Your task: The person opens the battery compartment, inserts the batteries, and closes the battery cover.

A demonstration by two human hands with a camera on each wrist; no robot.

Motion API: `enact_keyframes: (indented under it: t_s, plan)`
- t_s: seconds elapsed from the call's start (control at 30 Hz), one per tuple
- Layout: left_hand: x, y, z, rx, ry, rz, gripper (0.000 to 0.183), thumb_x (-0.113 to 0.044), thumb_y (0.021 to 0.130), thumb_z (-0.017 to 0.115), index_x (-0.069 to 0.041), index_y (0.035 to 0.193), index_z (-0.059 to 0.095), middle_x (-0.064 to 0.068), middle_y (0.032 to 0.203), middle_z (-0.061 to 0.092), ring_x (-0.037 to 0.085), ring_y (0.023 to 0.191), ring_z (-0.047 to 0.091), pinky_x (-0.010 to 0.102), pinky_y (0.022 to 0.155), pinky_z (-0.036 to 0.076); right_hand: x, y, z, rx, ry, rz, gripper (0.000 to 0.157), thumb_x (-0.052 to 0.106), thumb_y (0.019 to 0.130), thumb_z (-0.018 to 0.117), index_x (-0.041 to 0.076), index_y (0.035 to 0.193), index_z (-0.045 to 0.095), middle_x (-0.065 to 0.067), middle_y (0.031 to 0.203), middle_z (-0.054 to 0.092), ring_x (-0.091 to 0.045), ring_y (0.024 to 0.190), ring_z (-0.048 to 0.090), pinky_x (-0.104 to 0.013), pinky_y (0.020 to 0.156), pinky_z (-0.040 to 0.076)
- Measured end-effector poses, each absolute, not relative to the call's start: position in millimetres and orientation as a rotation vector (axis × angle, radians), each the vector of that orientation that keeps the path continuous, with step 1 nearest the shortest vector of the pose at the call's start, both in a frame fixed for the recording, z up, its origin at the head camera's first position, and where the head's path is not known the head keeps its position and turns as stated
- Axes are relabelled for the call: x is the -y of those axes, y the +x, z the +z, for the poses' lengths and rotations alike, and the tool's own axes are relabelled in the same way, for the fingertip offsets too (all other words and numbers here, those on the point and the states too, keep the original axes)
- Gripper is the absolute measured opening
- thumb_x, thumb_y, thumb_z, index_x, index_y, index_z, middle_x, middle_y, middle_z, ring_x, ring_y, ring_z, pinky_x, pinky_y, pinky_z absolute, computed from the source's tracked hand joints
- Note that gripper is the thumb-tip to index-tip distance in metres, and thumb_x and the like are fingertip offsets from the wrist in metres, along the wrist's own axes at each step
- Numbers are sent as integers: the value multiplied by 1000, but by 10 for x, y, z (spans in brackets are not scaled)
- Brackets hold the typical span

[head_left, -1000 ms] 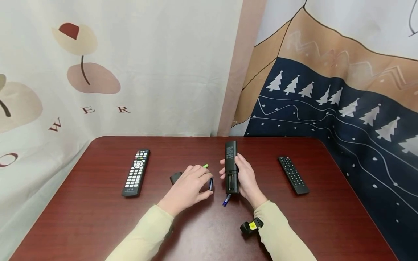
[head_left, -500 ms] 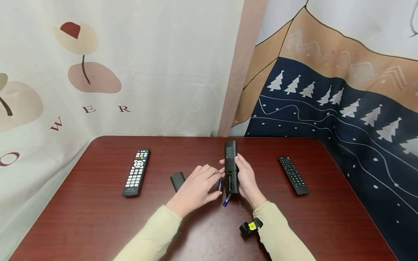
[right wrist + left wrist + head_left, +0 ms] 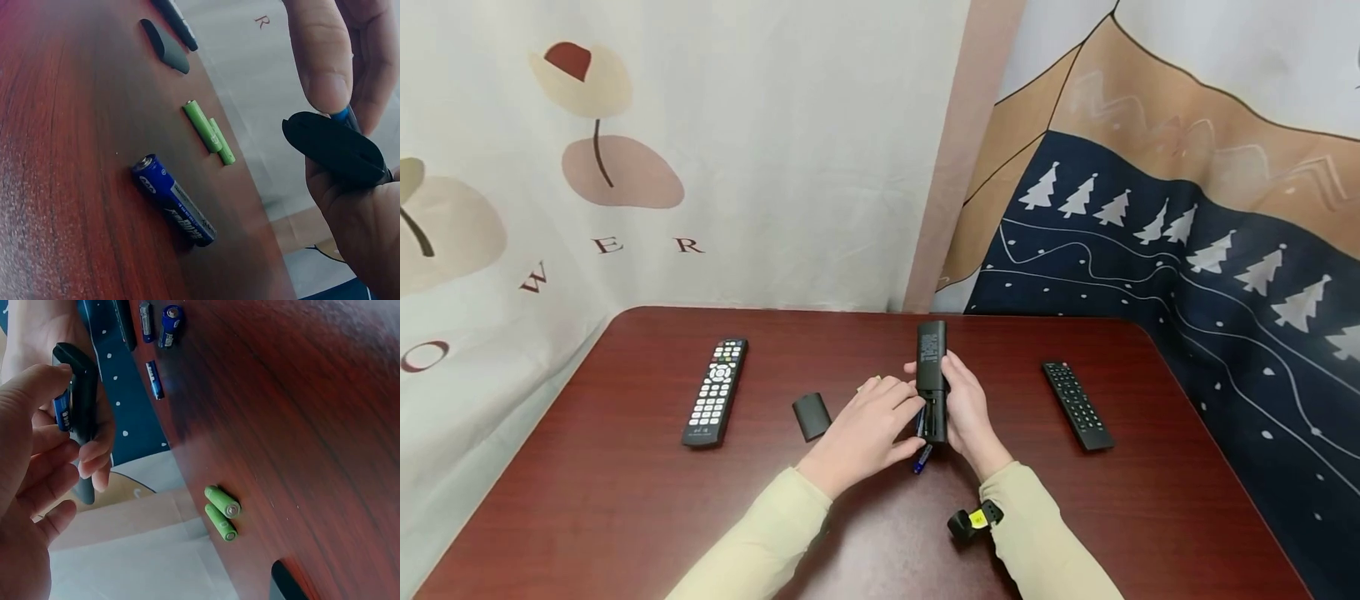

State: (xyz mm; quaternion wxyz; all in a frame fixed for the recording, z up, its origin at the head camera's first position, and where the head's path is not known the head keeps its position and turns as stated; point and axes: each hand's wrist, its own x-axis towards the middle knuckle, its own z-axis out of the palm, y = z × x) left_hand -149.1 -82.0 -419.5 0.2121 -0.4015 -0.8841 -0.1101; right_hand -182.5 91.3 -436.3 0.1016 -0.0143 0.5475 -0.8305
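My right hand (image 3: 967, 408) holds a black remote control (image 3: 932, 358) with its back up and its battery compartment uncovered. Between thumb and fingers, my left hand (image 3: 872, 425) pinches a blue battery (image 3: 62, 411) against the near left side of that compartment. How far the battery is in, I cannot tell. A loose black battery cover (image 3: 812, 415) lies left of my left hand. Under the remote, several blue batteries lie on the table, among them a thicker one (image 3: 175, 200) and a thin one (image 3: 154, 380). Two green batteries (image 3: 223, 501) lie side by side, mostly hidden in the head view.
On the dark red table (image 3: 625, 500) a black remote with white buttons (image 3: 716, 393) lies at left, and a smaller black remote (image 3: 1077, 406) at right. A black strap device (image 3: 973, 521) sits on the right wrist. Printed curtains (image 3: 790, 167) hang behind the table.
My left hand has moved right with the blue battery, from beside the remote to its compartment. The battery cover has come into fuller view. My right hand and the remote have stayed nearly still.
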Motion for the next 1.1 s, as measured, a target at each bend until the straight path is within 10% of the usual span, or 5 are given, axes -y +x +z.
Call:
enact_keyframes:
  t_s: [1.1]
  plan:
    - [716, -1487, -4190, 2413, -1138, -342, 40, -38, 89, 82, -8, 114, 73, 3, 111, 63, 20, 103, 55, 34, 91, 48, -897, -1808, -4356, -1563, 18, -2476, 47, 28, 115, 23, 13, 157, 37, -13, 124, 66, -18, 91, 67, -31, 80, 58]
